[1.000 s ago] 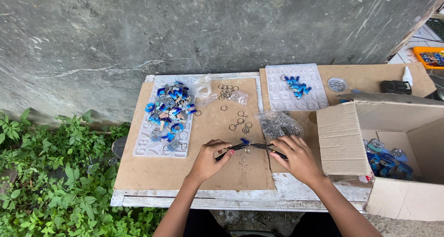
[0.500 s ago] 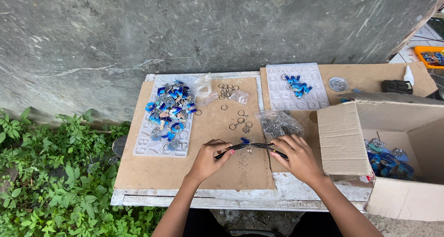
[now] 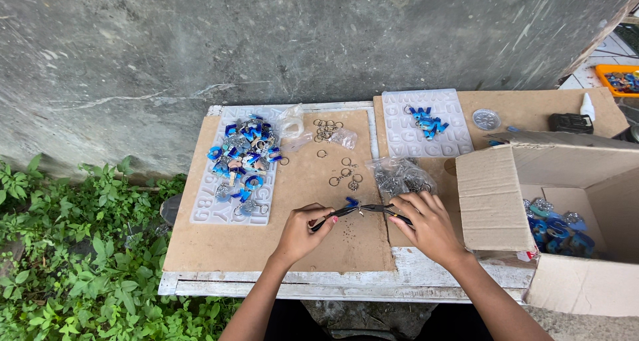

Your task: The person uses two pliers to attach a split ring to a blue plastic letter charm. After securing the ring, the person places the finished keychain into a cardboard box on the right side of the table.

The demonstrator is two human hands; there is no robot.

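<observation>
My left hand [image 3: 303, 233] grips one pair of black pliers [image 3: 331, 216] and my right hand [image 3: 426, 224] grips a second pair [image 3: 389, 211]. The two tool tips meet over the brown board [image 3: 299, 248], where a small blue charm [image 3: 351, 201] with a metal ring hangs between them. Loose key rings [image 3: 345, 174] lie just beyond the tools. A clear bag of metal chains [image 3: 399, 174] sits right above my right hand.
A clear letter mould [image 3: 206, 204] at the left carries a heap of blue resin pieces [image 3: 245, 156]. A second mould [image 3: 426, 138] holds a few blue pieces. An open cardboard box [image 3: 566, 181] with finished keychains stands at the right. Plants [image 3: 73, 261] grow left of the table.
</observation>
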